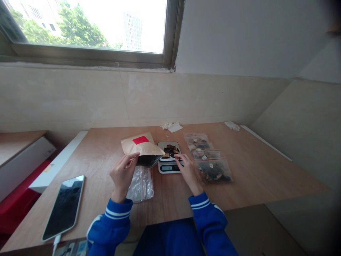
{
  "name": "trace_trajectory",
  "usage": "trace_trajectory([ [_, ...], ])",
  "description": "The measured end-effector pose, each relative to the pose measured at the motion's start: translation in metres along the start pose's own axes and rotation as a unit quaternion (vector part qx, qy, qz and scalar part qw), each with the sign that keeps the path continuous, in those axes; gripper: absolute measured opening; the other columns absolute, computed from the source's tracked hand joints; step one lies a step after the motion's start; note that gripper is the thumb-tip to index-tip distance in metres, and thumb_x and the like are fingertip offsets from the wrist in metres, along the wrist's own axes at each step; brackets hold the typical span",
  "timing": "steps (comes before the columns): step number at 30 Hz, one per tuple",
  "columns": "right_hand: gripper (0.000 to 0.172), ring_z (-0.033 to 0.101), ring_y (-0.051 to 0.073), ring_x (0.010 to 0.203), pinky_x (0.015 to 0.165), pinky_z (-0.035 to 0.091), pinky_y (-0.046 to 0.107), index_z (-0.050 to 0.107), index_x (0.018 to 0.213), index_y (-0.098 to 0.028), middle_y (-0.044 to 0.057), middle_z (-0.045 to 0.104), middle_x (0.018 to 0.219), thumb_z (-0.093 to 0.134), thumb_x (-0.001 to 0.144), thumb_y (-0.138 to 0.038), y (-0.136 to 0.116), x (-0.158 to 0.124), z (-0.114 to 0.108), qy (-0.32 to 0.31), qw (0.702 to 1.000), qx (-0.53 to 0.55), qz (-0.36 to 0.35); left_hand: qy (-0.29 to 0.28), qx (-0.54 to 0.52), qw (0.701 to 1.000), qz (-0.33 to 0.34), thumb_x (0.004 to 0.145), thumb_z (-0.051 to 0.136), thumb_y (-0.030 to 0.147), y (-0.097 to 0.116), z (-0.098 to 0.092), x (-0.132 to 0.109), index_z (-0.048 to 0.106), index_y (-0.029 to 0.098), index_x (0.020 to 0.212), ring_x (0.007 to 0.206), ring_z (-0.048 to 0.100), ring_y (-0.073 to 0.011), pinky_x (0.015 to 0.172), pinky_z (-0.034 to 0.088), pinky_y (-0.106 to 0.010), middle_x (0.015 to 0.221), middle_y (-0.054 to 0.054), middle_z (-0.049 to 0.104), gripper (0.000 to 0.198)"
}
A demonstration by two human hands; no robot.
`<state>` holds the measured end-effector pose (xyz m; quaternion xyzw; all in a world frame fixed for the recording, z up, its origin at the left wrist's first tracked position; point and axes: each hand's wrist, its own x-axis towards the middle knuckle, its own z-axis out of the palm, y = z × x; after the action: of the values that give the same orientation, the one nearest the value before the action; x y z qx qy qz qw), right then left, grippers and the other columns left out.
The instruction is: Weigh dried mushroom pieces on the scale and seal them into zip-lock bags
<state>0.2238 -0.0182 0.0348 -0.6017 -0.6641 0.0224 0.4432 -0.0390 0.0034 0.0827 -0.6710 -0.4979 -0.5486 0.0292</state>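
Observation:
My left hand point(123, 176) pinches the edge of a kraft paper bag point(141, 145) with a red label. The bag is tilted, its dark mouth facing me, close to the left side of a small white digital scale point(170, 167). Dark brown dried slices, which look like mushroom point(169, 150), lie on the scale's platform. Over the platform's right edge is my right hand point(188, 172), its thumb and fingertips closed at the slices. Under the bag and left forearm, clear zip bags point(144, 183) are partly covered.
Several zip bags holding dried pieces point(214, 172) lie in an overlapping row right of the scale. A tablet point(65, 206) with a white charging cable point(57, 240) rests at the left of the wooden table point(255, 174). Crumpled white paper point(174, 127) lies near the wall.

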Motion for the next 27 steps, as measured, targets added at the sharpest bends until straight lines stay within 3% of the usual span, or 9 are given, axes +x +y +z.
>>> trace_trajectory([
  [4, 0.024, 0.066, 0.023, 0.093, 0.085, 0.053, 0.038, 0.066, 0.097, -0.019, 0.009, 0.066, 0.097, 0.043, 0.090, -0.015, 0.015, 0.013, 0.017, -0.013, 1.000, -0.005, -0.013, -0.003, -0.005, 1.000, -0.002, 0.085, 0.064, 0.036, 0.000, -0.003, 0.001, 0.074, 0.026, 0.090, 0.063, 0.064, -0.0095, 0.059, 0.044, -0.018, 0.078, 0.002, 0.073, 0.015],
  [6, 0.026, 0.065, 0.023, 0.098, 0.088, 0.053, 0.039, 0.067, 0.099, -0.017, 0.011, 0.065, 0.103, 0.043, 0.090, -0.014, 0.011, 0.013, 0.017, 0.000, 1.000, -0.005, -0.026, -0.005, -0.011, 1.000, -0.005, 0.086, 0.064, 0.036, 0.000, -0.004, 0.001, 0.074, 0.026, 0.090, 0.064, 0.064, -0.0095, 0.060, 0.044, -0.018, 0.079, 0.002, 0.073, 0.015],
  [9, 0.028, 0.062, 0.023, 0.106, 0.093, 0.051, 0.039, 0.066, 0.107, -0.019, 0.012, 0.062, 0.111, 0.043, 0.091, -0.014, -0.018, 0.002, 0.005, 0.046, 0.998, 0.012, -0.051, -0.006, -0.013, 1.000, -0.011, 0.086, 0.063, 0.036, -0.001, -0.004, -0.001, 0.074, 0.026, 0.090, 0.064, 0.064, -0.0097, 0.060, 0.044, -0.019, 0.079, 0.002, 0.073, 0.016],
  [11, 0.030, 0.062, 0.020, 0.104, 0.093, 0.052, 0.036, 0.065, 0.107, -0.021, 0.009, 0.063, 0.104, 0.042, 0.091, -0.012, -0.048, -0.008, -0.004, 0.059, 0.993, 0.050, -0.086, -0.008, -0.011, 1.000, -0.015, 0.086, 0.063, 0.036, 0.000, -0.003, -0.002, 0.074, 0.026, 0.090, 0.064, 0.064, -0.0096, 0.060, 0.044, -0.019, 0.079, 0.003, 0.073, 0.015],
  [14, 0.036, 0.062, 0.018, 0.103, 0.090, 0.054, 0.032, 0.063, 0.113, -0.021, 0.008, 0.064, 0.103, 0.039, 0.090, -0.008, -0.092, -0.019, -0.007, -0.016, 0.980, 0.106, -0.167, -0.015, -0.010, 1.000, -0.019, 0.086, 0.063, 0.036, 0.002, -0.001, -0.004, 0.074, 0.026, 0.091, 0.063, 0.064, -0.0089, 0.059, 0.044, -0.018, 0.081, 0.003, 0.074, 0.015],
  [17, 0.043, 0.058, 0.020, 0.116, 0.098, 0.052, 0.036, 0.055, 0.128, -0.017, 0.012, 0.062, 0.121, 0.034, 0.091, -0.007, -0.118, -0.018, 0.006, -0.104, 0.979, 0.076, -0.159, -0.015, -0.007, 1.000, -0.018, 0.086, 0.063, 0.035, 0.003, -0.003, -0.005, 0.074, 0.026, 0.091, 0.062, 0.064, -0.0084, 0.059, 0.044, -0.018, 0.081, 0.004, 0.074, 0.015],
  [20, 0.042, 0.056, 0.026, 0.119, 0.098, 0.051, 0.041, 0.050, 0.133, -0.007, 0.019, 0.058, 0.128, 0.032, 0.095, -0.012, -0.129, -0.004, 0.024, -0.177, 0.978, 0.004, -0.107, -0.009, -0.006, 1.000, -0.016, 0.085, 0.064, 0.034, 0.003, -0.006, -0.006, 0.074, 0.027, 0.090, 0.062, 0.064, -0.0087, 0.059, 0.044, -0.018, 0.078, 0.004, 0.073, 0.013],
  [23, 0.037, 0.062, 0.026, 0.109, 0.092, 0.053, 0.038, 0.056, 0.125, -0.009, 0.017, 0.064, 0.119, 0.034, 0.096, -0.012, -0.134, 0.019, 0.042, -0.264, 0.961, -0.022, -0.075, -0.007, -0.009, 1.000, -0.012, 0.085, 0.065, 0.033, 0.004, -0.007, -0.009, 0.074, 0.027, 0.090, 0.062, 0.064, -0.0096, 0.059, 0.044, -0.018, 0.075, 0.003, 0.073, 0.013],
  [27, 0.029, 0.061, 0.023, 0.110, 0.097, 0.048, 0.033, 0.061, 0.120, -0.016, 0.010, 0.066, 0.118, 0.050, 0.093, -0.015, -0.144, 0.059, 0.069, -0.290, 0.949, -0.033, -0.123, -0.002, -0.013, 1.000, -0.015, 0.085, 0.064, 0.033, 0.006, -0.006, -0.014, 0.075, 0.026, 0.090, 0.063, 0.064, -0.0102, 0.059, 0.044, -0.019, 0.077, 0.002, 0.073, 0.013],
])
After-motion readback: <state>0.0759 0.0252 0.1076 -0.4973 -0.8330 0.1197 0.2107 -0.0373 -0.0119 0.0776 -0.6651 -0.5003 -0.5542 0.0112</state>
